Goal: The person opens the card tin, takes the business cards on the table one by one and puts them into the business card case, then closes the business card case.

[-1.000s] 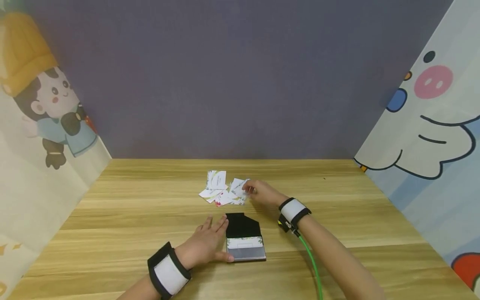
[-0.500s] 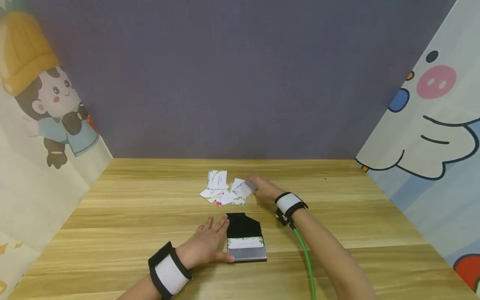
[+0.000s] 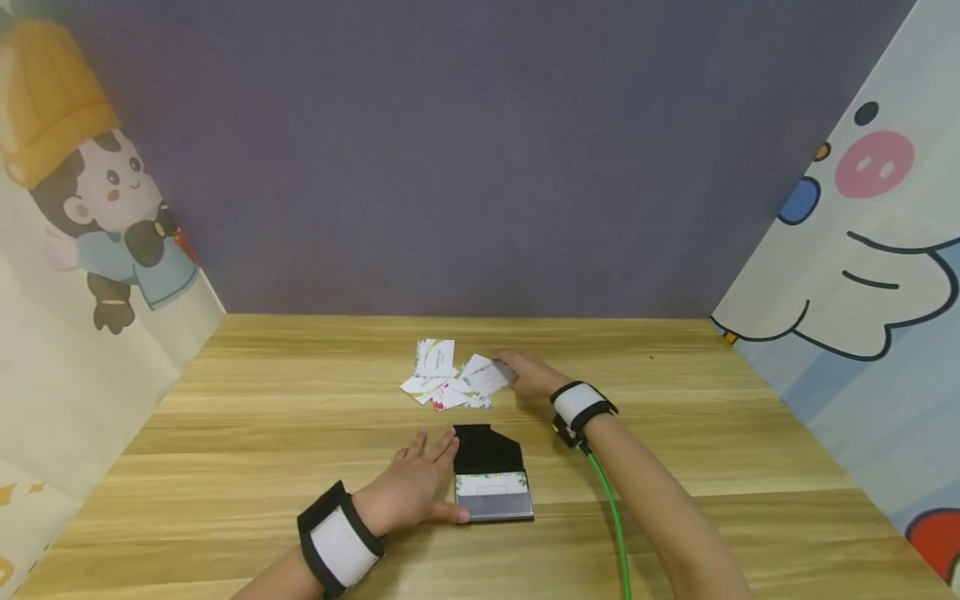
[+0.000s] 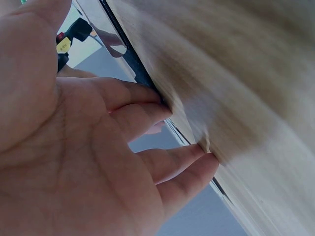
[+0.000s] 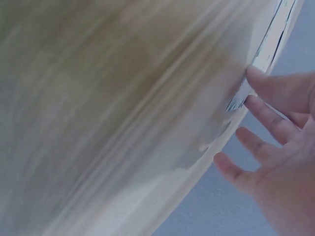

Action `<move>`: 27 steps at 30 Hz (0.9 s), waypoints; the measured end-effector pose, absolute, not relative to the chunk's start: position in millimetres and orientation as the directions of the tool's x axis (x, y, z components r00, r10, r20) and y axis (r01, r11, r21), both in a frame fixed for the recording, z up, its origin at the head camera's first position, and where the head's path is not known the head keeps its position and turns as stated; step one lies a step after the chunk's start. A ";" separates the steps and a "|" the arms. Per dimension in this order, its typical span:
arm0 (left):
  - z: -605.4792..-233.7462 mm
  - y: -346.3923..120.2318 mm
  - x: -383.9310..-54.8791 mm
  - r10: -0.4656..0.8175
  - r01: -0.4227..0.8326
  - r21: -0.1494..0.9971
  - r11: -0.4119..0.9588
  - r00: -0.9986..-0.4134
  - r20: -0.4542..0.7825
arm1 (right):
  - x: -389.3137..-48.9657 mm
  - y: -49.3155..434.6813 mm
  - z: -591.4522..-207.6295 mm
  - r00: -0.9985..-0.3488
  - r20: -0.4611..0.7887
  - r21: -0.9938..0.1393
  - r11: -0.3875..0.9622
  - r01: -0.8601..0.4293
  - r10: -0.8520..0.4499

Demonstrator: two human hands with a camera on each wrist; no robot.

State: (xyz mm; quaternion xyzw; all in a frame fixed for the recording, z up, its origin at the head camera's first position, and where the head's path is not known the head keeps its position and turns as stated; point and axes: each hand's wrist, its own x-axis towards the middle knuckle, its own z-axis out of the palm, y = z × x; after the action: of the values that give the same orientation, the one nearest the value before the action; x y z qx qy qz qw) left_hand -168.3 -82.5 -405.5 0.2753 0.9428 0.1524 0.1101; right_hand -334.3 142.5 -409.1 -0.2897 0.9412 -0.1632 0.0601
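Note:
A card case lies on the table with its black flap folded back; a white floral card shows inside. My left hand rests at its left side, fingers straight and spread, the thumb touching the lower left corner. Farther back, several floral-printed cards overlap in a loose cluster. My right hand pinches the right end of a white card there. In the right wrist view, thumb and index finger meet that card's edge while the other fingers stay spread.
The wooden table ends at a grey upright panel. Cartoon-printed sheets stand on both sides. A green cable trails from the right wristband towards the front edge.
My right hand has turned at the cards' right side and now has hold of a card's end. The left hand and the case stay where they were.

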 end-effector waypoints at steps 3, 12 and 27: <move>-405.9 -82.5 -168.8 0.554 0.488 0.346 0.801 -0.823 -0.122 | -334.9 144.5 -409.8 -0.826 -0.012 -0.337 0.780 -0.527 -0.563; -403.9 -82.1 -168.7 0.555 0.488 0.346 0.801 -0.822 -0.125 | -331.1 145.2 -403.2 -0.857 -0.034 -0.358 0.807 -0.470 -0.514; -403.5 -82.4 -168.8 0.556 0.487 0.351 0.800 -0.822 -0.125 | -323.1 149.8 -398.5 -0.886 0.068 -0.372 0.812 -0.450 -0.459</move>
State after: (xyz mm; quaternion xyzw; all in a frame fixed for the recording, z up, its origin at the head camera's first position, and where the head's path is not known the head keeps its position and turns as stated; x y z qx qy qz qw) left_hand -168.8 -82.4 -403.5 0.2766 0.9420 0.1536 0.1117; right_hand -323.1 149.8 -398.5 -0.2387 0.9518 -0.1923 0.0123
